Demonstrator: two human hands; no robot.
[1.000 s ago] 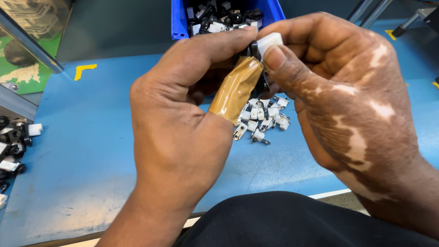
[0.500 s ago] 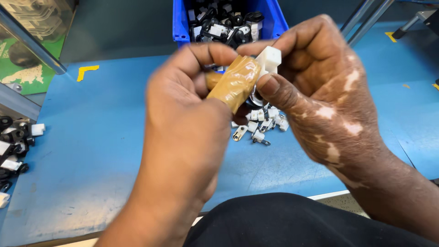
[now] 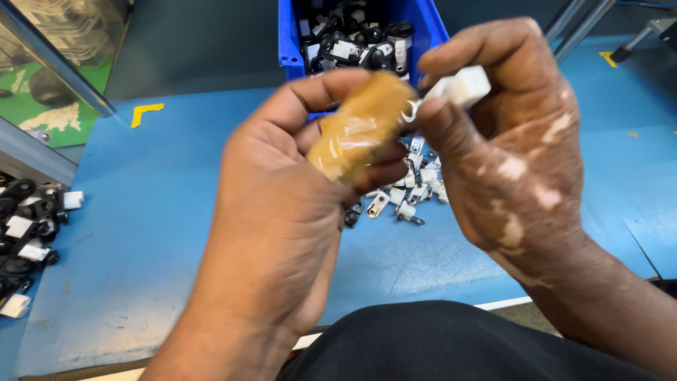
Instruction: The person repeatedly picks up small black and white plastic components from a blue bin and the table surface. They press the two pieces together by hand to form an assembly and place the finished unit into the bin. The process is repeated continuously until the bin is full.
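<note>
Left hand (image 3: 282, 212), thumb wrapped in tan tape (image 3: 360, 127), closed loosely, the taped thumb pressed against a small white plastic clip (image 3: 462, 86). Right hand (image 3: 508, 141) pinched tight on that clip, held high above the table, just in front of the chest. Tape presumably there to guard the thumb against the clip's edge; both hands raised close for a clear view. Below, between the wrists, a small heap of white clips (image 3: 412, 187) on the blue table (image 3: 162, 212). Blue bin (image 3: 289, 35) of black and white parts at the far edge. More mixed parts (image 3: 28, 233) at far left. Yellow corner mark (image 3: 147, 111) on the tabletop.
</note>
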